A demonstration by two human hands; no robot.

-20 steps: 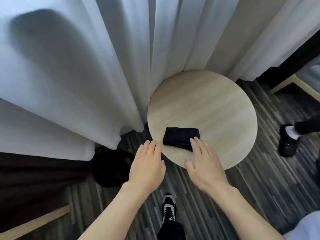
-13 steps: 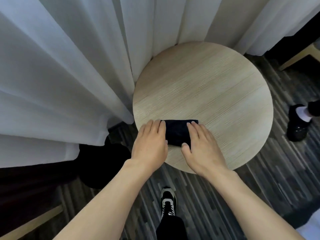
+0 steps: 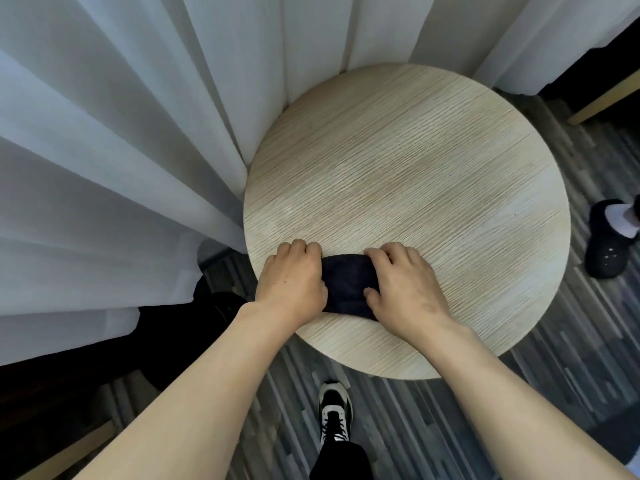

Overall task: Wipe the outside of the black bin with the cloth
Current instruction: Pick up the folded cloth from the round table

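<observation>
Both hands are closed on the cloth (image 3: 348,284) on the tabletop (image 3: 433,188): left hand (image 3: 292,278) on one end, right hand (image 3: 401,282) on the other. The bin (image 3: 221,308) is on the floor down-left under the curtain (image 3: 104,168), so the left hand's nearer.

A round desk (image 3: 415,168) with a pale wood-grain top stands in the middle of the room's visible corner. White curtains (image 3: 121,133) hang in soft folds behind it and to its left, lit evenly, with their hems ending just beside its rim. Under and around the desk runs a floor (image 3: 571,358) of dark grey striped planks, and a light wooden furniture leg (image 3: 606,98) shows beyond its far right edge.
</observation>
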